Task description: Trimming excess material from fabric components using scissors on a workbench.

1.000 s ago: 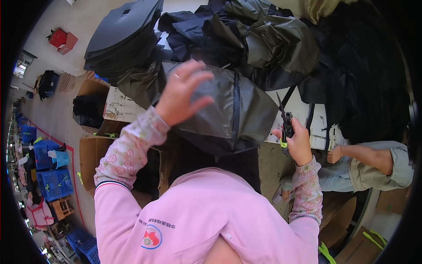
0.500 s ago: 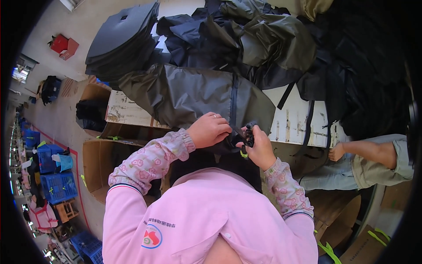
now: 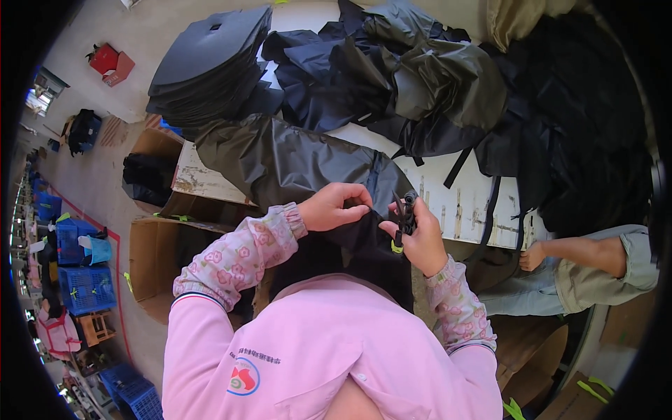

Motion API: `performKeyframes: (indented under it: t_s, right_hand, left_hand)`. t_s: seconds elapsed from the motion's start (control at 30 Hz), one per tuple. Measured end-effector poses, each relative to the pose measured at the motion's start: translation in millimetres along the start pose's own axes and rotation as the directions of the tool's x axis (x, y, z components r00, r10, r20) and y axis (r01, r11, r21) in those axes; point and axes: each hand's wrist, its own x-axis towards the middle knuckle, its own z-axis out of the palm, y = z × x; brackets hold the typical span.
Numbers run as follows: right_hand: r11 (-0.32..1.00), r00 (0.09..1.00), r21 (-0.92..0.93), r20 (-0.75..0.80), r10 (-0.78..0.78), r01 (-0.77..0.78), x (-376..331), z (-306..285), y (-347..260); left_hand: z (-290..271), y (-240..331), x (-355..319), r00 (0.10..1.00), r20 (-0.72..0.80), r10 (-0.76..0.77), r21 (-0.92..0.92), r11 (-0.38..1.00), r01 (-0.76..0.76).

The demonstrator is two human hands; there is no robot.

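Two hands close in: left hand (image 3: 334, 206) pinching the hem of one dark grey-green coated-fabric bag (image 3: 294, 164), right hand (image 3: 420, 241) at three o'clock, fist closed around small black snips (image 3: 404, 213). Farther, eleven o'clock: one stack of black moulded panels (image 3: 210, 59) on the white worktable (image 3: 458, 206).

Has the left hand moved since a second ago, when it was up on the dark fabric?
Yes. The left hand has come down off the grey fabric piece, toward the body, and now pinches the fabric's near edge beside the right hand, near the white table's edge.
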Motion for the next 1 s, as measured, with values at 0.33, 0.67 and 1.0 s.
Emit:
performKeyframes:
  t_s: [0.33, 0.67, 1.0]
  right_hand:
    - [0.999, 1.000, -0.018, 0.003, -0.029, 0.029, 5, 6, 4]
    - [0.838, 0.991, -0.534, 0.119, -0.056, 0.112, 2, -50, -6]
    - [0.700, 0.981, -0.688, 0.116, -0.155, 0.192, -16, -62, -8]
  left_hand:
    - [0, 1, 3, 0.993, 0.084, 0.085, 0.166, 0.981, -0.097]
    - [-9, -3, 6, 0.967, 0.178, -0.183, -0.208, 0.953, 0.219]
    - [-9, 2, 12, 0.963, 0.161, -0.214, -0.439, 0.859, 0.264]
